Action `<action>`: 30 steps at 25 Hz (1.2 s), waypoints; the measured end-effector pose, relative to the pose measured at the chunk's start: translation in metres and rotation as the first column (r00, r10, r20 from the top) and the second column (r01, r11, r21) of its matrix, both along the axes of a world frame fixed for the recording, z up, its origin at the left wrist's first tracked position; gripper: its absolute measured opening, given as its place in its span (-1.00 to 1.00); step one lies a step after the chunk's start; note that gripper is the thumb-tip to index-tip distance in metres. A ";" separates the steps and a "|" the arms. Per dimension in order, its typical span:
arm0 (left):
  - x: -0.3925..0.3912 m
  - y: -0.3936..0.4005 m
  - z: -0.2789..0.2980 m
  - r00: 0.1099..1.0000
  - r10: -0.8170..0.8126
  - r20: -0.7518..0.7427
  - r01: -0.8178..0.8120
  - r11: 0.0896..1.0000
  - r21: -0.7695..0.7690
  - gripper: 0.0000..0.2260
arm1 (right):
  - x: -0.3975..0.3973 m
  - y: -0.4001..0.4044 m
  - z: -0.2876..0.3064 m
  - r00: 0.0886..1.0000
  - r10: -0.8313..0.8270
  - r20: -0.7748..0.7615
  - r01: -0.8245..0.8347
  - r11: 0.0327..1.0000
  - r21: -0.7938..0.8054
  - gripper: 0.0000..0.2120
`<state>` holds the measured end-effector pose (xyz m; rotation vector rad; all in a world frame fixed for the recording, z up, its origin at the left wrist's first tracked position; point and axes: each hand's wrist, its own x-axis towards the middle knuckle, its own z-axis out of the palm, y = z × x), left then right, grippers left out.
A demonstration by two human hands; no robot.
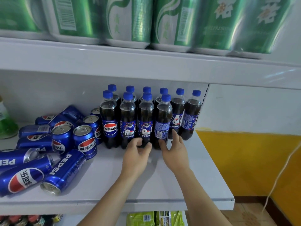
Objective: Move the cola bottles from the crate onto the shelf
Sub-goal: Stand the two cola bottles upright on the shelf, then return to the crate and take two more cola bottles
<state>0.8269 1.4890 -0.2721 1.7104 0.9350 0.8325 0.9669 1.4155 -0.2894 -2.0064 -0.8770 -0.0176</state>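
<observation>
Both forearms reach in from the bottom edge over the white metal shelf (187,180). The left hand (136,154) curls round the base of a front-row dark plastic cola bottle with blue cap (145,121); the right hand (175,152) spreads open fingers against the neighbouring bottle (162,123), hiding both bases. The back row stands half hidden.

Dark cola bottles (145,121) with blue caps and labels, blue-red-white cans (65,139), white shelf (187,173), green packs (146,22) above.
</observation>
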 end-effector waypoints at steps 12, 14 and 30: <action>0.032 -0.067 0.032 0.910 -0.140 0.390 0.121 0.990 0.073 -0.81 | -0.005 -0.095 0.058 0.997 -0.074 0.032 0.065 0.971 0.230 -0.39; 0.043 -0.084 0.034 0.895 -0.192 0.402 0.172 0.981 0.085 -0.82 | -0.002 -0.119 0.062 0.992 -0.119 0.037 0.108 0.968 0.225 -0.33; 0.067 -0.229 0.051 0.616 -0.702 0.357 0.698 0.697 0.165 -0.76 | -0.071 -0.308 0.067 0.696 -0.718 -0.014 0.676 0.648 0.351 -0.33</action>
